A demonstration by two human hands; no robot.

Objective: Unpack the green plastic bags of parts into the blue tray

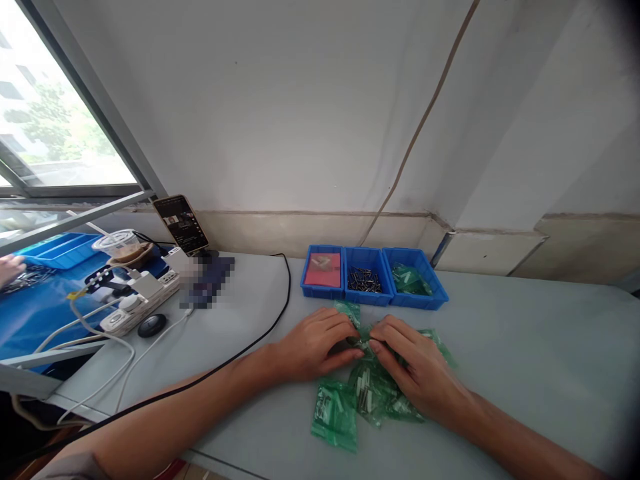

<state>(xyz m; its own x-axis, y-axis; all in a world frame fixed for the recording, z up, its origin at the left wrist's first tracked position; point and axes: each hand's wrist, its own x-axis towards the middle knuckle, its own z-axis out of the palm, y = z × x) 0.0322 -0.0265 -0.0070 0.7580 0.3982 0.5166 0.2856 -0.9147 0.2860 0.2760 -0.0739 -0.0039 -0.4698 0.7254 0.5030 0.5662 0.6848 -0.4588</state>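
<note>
My left hand and my right hand meet over a small pile of green plastic bags on the table. Between them is one green bag, pinched by the fingertips of both hands; the fingers partly cover it. Below my hands lie several more bags with pale, slim pieces inside. A separate green bag rests flat at the near left of the pile. Another bag pokes out behind my left fingers, and one more shows beyond my right hand.
Three blue bins stand by the wall: one with a pink sheet, one with dark screws, one with green bags. A black cable crosses over my left forearm. Leftward are a power strip, phone and another person's hand.
</note>
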